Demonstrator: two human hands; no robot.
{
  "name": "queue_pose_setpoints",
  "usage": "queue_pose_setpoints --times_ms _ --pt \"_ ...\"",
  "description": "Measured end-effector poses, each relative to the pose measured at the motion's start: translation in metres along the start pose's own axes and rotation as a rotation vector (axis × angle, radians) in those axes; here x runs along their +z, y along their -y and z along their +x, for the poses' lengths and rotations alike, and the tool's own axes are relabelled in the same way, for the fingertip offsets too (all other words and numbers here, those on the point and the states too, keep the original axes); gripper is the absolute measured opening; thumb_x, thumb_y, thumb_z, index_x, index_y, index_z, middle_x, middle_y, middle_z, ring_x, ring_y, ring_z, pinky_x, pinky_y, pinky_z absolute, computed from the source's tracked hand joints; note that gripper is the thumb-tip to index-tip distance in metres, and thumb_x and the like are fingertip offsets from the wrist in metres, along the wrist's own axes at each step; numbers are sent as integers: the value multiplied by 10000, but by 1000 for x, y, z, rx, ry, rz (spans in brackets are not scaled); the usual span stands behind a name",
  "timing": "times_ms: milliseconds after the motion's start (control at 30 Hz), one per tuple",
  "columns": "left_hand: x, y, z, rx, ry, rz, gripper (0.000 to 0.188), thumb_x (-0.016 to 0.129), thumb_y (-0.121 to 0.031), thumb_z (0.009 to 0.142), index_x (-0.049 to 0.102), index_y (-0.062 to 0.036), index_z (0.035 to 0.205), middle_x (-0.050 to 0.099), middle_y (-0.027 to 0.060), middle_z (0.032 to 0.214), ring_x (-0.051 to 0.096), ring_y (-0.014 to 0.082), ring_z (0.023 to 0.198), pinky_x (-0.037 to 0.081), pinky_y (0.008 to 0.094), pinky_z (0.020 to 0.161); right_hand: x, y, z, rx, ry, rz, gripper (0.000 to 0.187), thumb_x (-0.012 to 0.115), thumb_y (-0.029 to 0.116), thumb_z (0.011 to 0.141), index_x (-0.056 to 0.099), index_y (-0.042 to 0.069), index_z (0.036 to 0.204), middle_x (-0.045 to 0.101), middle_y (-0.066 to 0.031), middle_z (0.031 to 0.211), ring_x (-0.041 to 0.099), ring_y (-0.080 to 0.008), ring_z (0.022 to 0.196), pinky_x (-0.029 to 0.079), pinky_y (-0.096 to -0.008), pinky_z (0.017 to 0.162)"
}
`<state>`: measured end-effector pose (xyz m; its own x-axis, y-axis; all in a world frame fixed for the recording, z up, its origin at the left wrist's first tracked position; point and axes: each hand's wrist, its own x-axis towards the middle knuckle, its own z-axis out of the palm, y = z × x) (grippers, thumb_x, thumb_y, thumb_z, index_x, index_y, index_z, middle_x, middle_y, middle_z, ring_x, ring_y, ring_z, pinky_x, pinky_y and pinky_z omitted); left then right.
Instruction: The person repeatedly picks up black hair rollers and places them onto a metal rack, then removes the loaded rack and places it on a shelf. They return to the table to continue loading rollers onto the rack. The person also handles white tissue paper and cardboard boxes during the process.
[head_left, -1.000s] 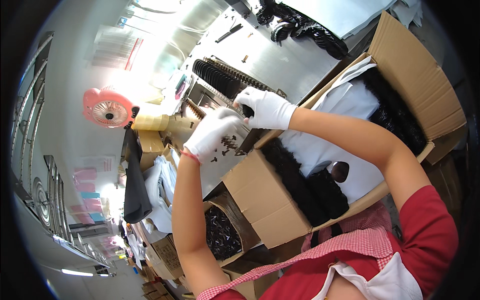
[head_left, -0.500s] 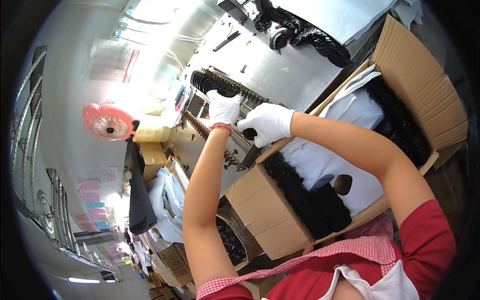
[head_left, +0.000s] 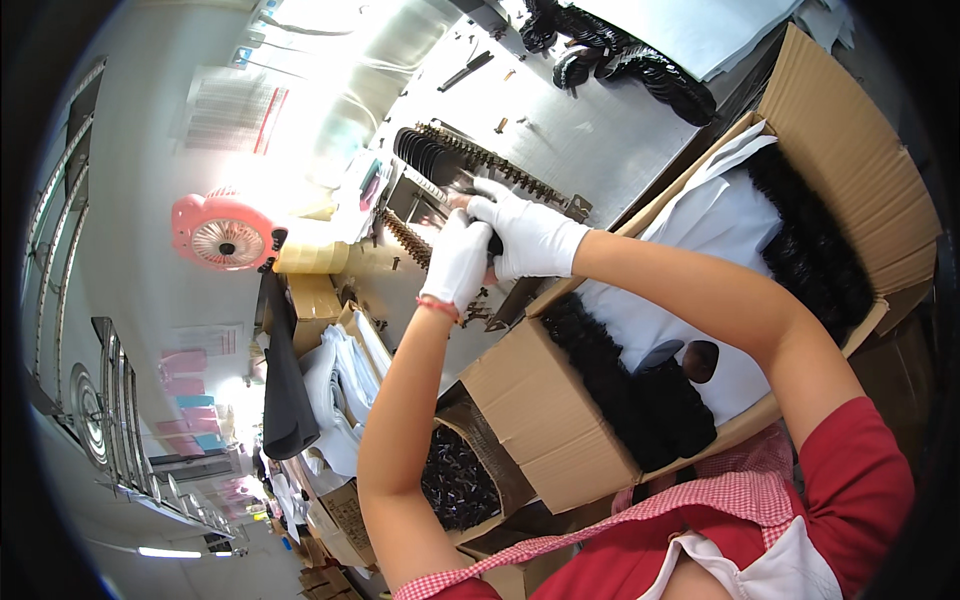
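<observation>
White gloves with bare fingertips cover both my hands, which meet in front of a metal rack (head_left: pixel 408 205). My right hand (head_left: pixel 536 236) is closed around a dark lens-like piece (head_left: pixel 495 243), mostly covered by the gloves. Right beside it, my left hand (head_left: pixel 459 258) is closed too, fingers bent toward the right hand's fingertips; what it grips is hidden. Just beyond the fingers, a row of dark lenses (head_left: pixel 422 152) stands on edge in the rack. Brown spring-like rods (head_left: pixel 500 165) line the rack's sides.
An open cardboard box (head_left: pixel 548 425) at the right holds black rows, white paper and two loose dark lenses (head_left: pixel 700 361). Black wrapped bundles (head_left: pixel 640 78) and a pen (head_left: pixel 465 71) lie on the metal table (head_left: pixel 570 140). A pink fan (head_left: pixel 228 230) stands left.
My left hand has drawn back from the row of lenses toward me and now meets my right hand. The right hand's fingers have shifted up toward the rack. The view has moved slightly.
</observation>
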<state>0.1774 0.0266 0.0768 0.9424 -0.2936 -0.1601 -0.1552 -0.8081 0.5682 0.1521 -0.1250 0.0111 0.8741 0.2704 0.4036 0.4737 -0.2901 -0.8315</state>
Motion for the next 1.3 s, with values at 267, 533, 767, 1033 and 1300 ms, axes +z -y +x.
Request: queue_pose_setpoints --times_ms 267,533,767,1033,1300 --pt "-41 39 82 73 -313 374 773 779 -332 808 415 87 1347 647 188 1122 630 266 1074 514 357 915 -7 10 7 249 107 -166 472 745 241 722 593 165 1163 561 -218 1080 625 -394 995 511 -435 906" --pt "-5 21 136 -12 -283 300 357 634 -286 825 635 40 970 694 276 963 675 422 927 520 437 883 -22 8 5 208 318 -129 622 705 201 729 502 125 1312 572 -228 1136 643 -416 987 530 -468 883" --pt "-8 12 105 -47 -253 733 305 530 -213 899 555 36 1074 695 288 968 687 436 927 540 479 836 -3 8 10 410 -51 -78 687 746 290 767 457 36 1336 528 -285 1293 612 -408 1137 508 -460 978" --pt "-42 25 32 -19 495 -254 240 494 -179 973 591 24 1058 644 168 1050 665 220 939 535 325 771 0 2 8 262 21 -144 652 775 291 735 514 115 1306 607 -202 1185 640 -371 1075 526 -438 941" --pt "-63 38 158 125 -273 470 736 788 -453 758 566 -137 1384 659 148 1257 619 300 1170 467 386 1012 -20 7 15 286 294 -90 503 640 165 694 632 129 1195 677 -205 851 666 -372 840 534 -429 790"
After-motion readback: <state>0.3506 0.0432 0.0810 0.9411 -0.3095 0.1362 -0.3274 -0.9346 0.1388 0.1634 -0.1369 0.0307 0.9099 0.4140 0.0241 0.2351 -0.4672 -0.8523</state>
